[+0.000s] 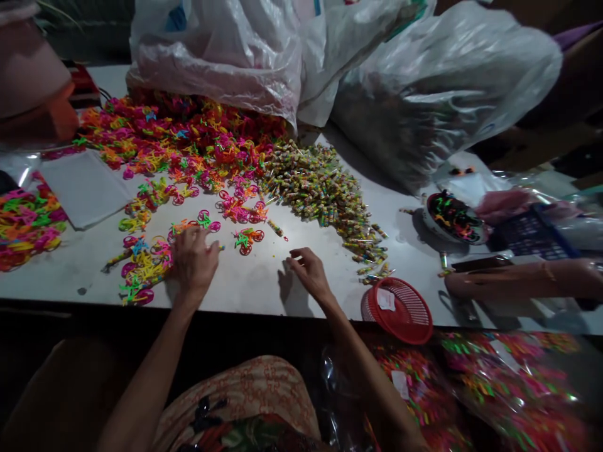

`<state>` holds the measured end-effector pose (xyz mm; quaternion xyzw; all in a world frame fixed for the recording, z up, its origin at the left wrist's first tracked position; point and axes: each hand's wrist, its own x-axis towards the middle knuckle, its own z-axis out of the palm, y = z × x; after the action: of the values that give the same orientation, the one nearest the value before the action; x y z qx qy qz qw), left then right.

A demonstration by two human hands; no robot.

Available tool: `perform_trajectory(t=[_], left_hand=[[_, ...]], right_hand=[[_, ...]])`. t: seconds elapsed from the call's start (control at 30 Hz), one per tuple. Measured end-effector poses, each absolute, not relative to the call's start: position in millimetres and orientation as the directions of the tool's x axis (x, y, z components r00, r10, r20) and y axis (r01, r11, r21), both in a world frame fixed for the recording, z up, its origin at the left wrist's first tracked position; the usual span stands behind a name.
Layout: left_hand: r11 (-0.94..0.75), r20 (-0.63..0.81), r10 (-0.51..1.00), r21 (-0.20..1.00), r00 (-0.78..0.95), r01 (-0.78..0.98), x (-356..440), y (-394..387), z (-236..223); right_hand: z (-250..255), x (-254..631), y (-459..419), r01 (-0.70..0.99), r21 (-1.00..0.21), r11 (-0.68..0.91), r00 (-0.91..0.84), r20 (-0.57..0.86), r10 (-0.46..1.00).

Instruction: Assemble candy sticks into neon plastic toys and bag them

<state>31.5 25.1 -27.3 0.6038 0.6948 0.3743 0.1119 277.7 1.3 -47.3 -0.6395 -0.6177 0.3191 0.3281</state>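
Note:
My left hand (194, 260) is bent over a cluster of small bright plastic toy bicycles (147, 267) on the white table. Its fingers curl downward, and what they grip is hidden under the hand. The end of a small tube pokes out beside it. My right hand (307, 271) hovers over the bare table top with nothing in it, thumb and fingers a little apart. Just beyond it lies one candy-filled tube (276, 228) with a small red piece near its end. Between my hands, a green and orange toy bicycle (247, 240) lies alone.
A large heap of toy bicycles (188, 138) spreads from a plastic sack (217, 56). Filled tubes (315, 182) are piled to its right. A red basket (402, 311) stands at the front edge. Farther right are a bowl (455, 220) and a blue basket (537, 232).

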Motion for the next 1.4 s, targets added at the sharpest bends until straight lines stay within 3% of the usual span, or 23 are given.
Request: perform_trajectory(t=[0.13, 0.27, 0.37, 0.43, 0.5, 0.57, 0.6, 0.67, 0.73, 1.07, 1.4], left_hand=[[-0.04, 0.17, 0.982, 0.614, -0.082, 0.788, 70, 47, -40], [0.06, 0.069, 0.989, 0.637, -0.134, 0.768, 81, 55, -50], [0.131, -0.029, 0.988, 0.681, -0.153, 0.721, 75, 54, -46], [0.135, -0.03, 0.984, 0.77, -0.175, 0.624, 72, 50, -42], [0.164, -0.074, 0.971, 0.899, -0.227, 0.406, 72, 45, -38], [0.242, -0.218, 0.951, 0.966, -0.221, 0.088, 72, 38, -35], [0.286, -0.292, 0.939, 0.956, -0.182, -0.064, 71, 34, -35], [0.341, -0.379, 0.92, 0.898, -0.096, -0.279, 70, 24, -34], [0.365, -0.411, 0.911, 0.846, -0.04, -0.388, 67, 15, -34], [0.484, -0.488, 0.859, 0.675, 0.155, -0.556, 68, -5, -30], [0.447, -0.486, 0.87, 0.706, 0.083, -0.549, 67, -12, -35]], right_hand=[[-40, 280, 34, 0.82, -0.569, -0.061, 0.062, -0.017, 0.998], [-28, 242, 68, 0.956, -0.288, -0.047, 0.01, -0.129, 0.992], [-22, 233, 83, 0.972, -0.223, -0.07, 0.03, -0.177, 0.984], [-23, 238, 86, 0.947, -0.301, -0.114, 0.065, -0.169, 0.984], [-26, 244, 79, 0.824, -0.53, -0.201, 0.117, -0.188, 0.975], [-30, 247, 64, 0.497, -0.812, -0.305, 0.125, -0.282, 0.951], [-32, 246, 55, 0.278, -0.899, -0.339, 0.096, -0.325, 0.941], [-33, 240, 35, -0.088, -0.932, -0.351, 0.024, -0.355, 0.935], [-32, 231, 19, -0.266, -0.907, -0.327, -0.017, -0.335, 0.942], [-32, 218, 9, -0.402, -0.819, -0.41, -0.218, -0.349, 0.911], [-34, 219, 4, -0.343, -0.845, -0.411, -0.249, -0.34, 0.907]])
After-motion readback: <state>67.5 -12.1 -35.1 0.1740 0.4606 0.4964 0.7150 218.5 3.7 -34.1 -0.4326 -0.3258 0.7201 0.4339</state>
